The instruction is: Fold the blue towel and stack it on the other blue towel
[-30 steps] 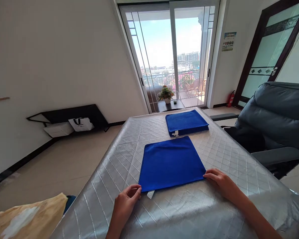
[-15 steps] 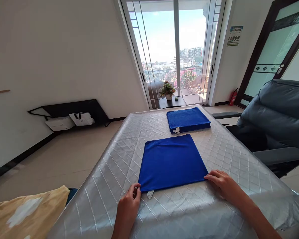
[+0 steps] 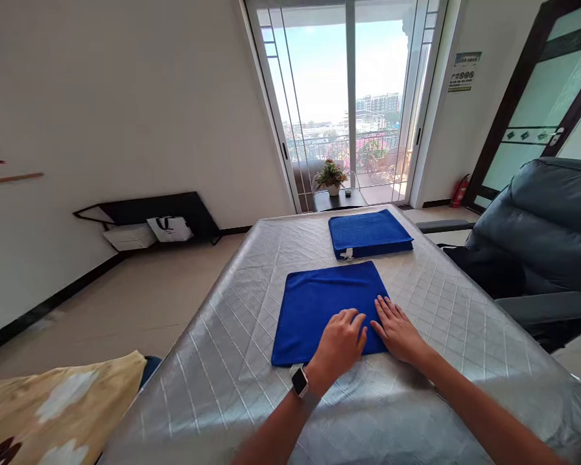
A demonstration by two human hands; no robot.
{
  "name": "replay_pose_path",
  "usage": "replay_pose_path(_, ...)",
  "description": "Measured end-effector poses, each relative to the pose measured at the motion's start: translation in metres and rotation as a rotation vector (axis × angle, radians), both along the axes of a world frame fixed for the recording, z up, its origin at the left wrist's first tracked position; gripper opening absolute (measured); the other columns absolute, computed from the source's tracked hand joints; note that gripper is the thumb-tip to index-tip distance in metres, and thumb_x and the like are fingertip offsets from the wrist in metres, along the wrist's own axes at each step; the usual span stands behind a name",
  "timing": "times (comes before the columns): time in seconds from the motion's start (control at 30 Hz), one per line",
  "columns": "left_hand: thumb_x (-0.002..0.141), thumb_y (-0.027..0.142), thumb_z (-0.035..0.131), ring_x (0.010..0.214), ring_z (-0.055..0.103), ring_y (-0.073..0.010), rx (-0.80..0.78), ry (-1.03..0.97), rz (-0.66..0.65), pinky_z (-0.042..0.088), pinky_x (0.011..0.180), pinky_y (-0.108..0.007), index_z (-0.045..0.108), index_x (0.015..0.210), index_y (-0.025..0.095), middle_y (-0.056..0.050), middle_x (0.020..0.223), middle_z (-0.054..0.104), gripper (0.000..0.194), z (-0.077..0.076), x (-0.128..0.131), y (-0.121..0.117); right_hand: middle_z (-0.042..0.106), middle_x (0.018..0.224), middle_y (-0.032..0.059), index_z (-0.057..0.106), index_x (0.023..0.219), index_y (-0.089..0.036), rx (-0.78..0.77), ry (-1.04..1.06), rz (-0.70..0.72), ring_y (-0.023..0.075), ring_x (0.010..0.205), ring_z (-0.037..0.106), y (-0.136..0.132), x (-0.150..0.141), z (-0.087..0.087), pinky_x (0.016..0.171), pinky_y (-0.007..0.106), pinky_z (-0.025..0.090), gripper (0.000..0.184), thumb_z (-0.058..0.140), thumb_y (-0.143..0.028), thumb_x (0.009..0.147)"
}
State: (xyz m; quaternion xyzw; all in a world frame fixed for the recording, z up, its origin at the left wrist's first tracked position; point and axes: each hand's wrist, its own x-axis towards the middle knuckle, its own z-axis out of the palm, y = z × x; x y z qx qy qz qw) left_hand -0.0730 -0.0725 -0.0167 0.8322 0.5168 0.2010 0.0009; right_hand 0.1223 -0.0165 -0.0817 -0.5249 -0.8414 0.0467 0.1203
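Note:
A blue cloth (image 3: 314,310) lies flat on the silver quilted table cover (image 3: 232,329). My right hand (image 3: 397,329) rests flat on the cloth's right side, fingers stretched out. Close to its left, my left hand (image 3: 343,337) is over the near middle of the cloth, its fingers loosely bent and apart, with nothing seen in them. A watch (image 3: 299,381) is on my left wrist, beside the near edge where the cloth's tag was. Beyond it sits a neat stack of blue cloths (image 3: 370,232) with white tags (image 3: 347,253) at its near left corner.
A dark armchair (image 3: 556,239) stands along the right side. At lower left is a yellow patterned fabric (image 3: 68,407). A potted plant (image 3: 332,177) stands on a small table before the glass door. White bags (image 3: 170,228) rest on a black rack by the wall.
My left hand has let go of the near left corner and moved right over the cloth. My right hand has left the near right corner and now lies flat on the right side.

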Motion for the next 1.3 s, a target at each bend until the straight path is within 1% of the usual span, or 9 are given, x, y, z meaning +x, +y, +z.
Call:
replay_pose_path(0.1,0.105,0.041,0.041,0.144,0.042,-0.0271,0.000,0.086,-0.046,0.036,0.118,-0.047,0.052,0.145,0.019,-0.010,0.153,0.049,0.047,-0.024,0.021,0.025,0.018,0.166,0.0123,0.028,0.159,-0.007,-0.044,-0.062,-0.013,0.0245,0.155,0.015,0.000,-0.001,-0.013,0.126,0.046,0.019,0.068,0.019,-0.049,0.105)
replay_pose_path(0.2,0.105,0.054,0.033,0.151,0.030,-0.0279,-0.058,0.130,0.018,0.031,0.122,-0.050,0.042,0.154,0.021,-0.009,0.161,0.039,0.059,-0.045,0.008,0.032,0.016,0.166,0.0109,0.025,0.160,-0.008,-0.053,-0.062,-0.018,0.0227,0.155,0.013,-0.002,0.001,-0.013,0.126,0.045,0.017,0.071,0.017,-0.052,0.105)
replay_pose_path(0.5,0.103,0.063,0.023,0.155,0.016,-0.0293,-0.164,0.228,0.449,0.023,0.125,-0.051,0.027,0.160,0.015,-0.012,0.166,0.023,0.075,-0.069,-0.121,-0.025,0.012,0.167,0.0075,0.018,0.161,-0.009,-0.100,-0.095,-0.052,0.0206,0.155,0.010,-0.003,-0.001,-0.007,0.127,0.042,0.012,0.072,0.016,-0.053,0.104)
replay_pose_path(0.63,0.103,0.064,0.020,0.154,0.019,-0.0272,-0.156,0.217,0.502,0.025,0.125,-0.047,0.020,0.161,0.010,-0.014,0.167,0.018,0.079,-0.084,-0.151,-0.046,0.013,0.167,0.0090,0.022,0.161,-0.008,-0.161,-0.140,-0.062,0.0234,0.155,0.012,0.002,-0.006,0.002,0.126,0.047,0.011,0.072,0.018,-0.051,0.102)
replay_pose_path(0.8,0.102,0.065,0.021,0.153,0.022,-0.0280,-0.160,0.221,0.508,0.026,0.124,-0.046,0.023,0.160,0.007,-0.016,0.166,0.019,0.082,-0.085,-0.151,-0.048,0.016,0.167,0.0100,0.019,0.161,-0.006,-0.193,-0.156,-0.078,0.0232,0.155,0.014,0.037,-0.024,0.031,0.126,0.048,0.011,0.072,0.016,-0.049,0.103)
replay_pose_path(0.93,0.100,0.069,0.020,0.150,0.031,-0.0298,-0.253,0.231,0.522,0.032,0.121,-0.047,0.030,0.157,0.004,-0.020,0.163,0.027,0.087,-0.071,-0.155,-0.041,0.013,0.168,0.0094,0.018,0.161,-0.005,-0.176,-0.134,-0.121,0.0220,0.156,0.011,0.068,-0.034,0.031,0.126,0.045,0.010,0.070,0.015,-0.046,0.104)
replay_pose_path(1.07,0.100,0.069,0.021,0.145,0.040,-0.0322,-0.146,0.220,0.555,0.036,0.118,-0.049,0.041,0.153,0.005,-0.022,0.157,0.038,0.085,-0.049,-0.129,-0.019,0.014,0.168,0.0091,0.017,0.161,-0.005,-0.142,-0.085,-0.145,0.0210,0.156,0.010,0.078,-0.034,0.011,0.126,0.043,0.009,0.070,0.016,-0.046,0.104)
replay_pose_path(1.2,0.104,0.060,0.020,0.146,0.040,-0.0277,-0.069,0.191,0.280,0.035,0.120,-0.043,0.045,0.150,0.003,-0.021,0.156,0.043,0.077,-0.032,-0.049,0.028,0.015,0.168,0.0104,0.018,0.161,-0.005,-0.118,-0.080,-0.142,0.0218,0.156,0.011,0.078,-0.033,0.002,0.126,0.043,0.010,0.070,0.016,-0.045,0.104)
replay_pose_path(1.3,0.106,0.053,0.017,0.149,0.035,-0.0244,-0.066,0.151,0.102,0.030,0.123,-0.041,0.043,0.151,0.006,-0.016,0.158,0.042,0.070,-0.032,0.013,0.068,0.013,0.168,0.0115,0.019,0.160,-0.004,-0.102,-0.119,-0.117,0.0226,0.156,0.010,0.078,-0.030,0.002,0.126,0.043,0.010,0.066,0.019,-0.038,0.103)
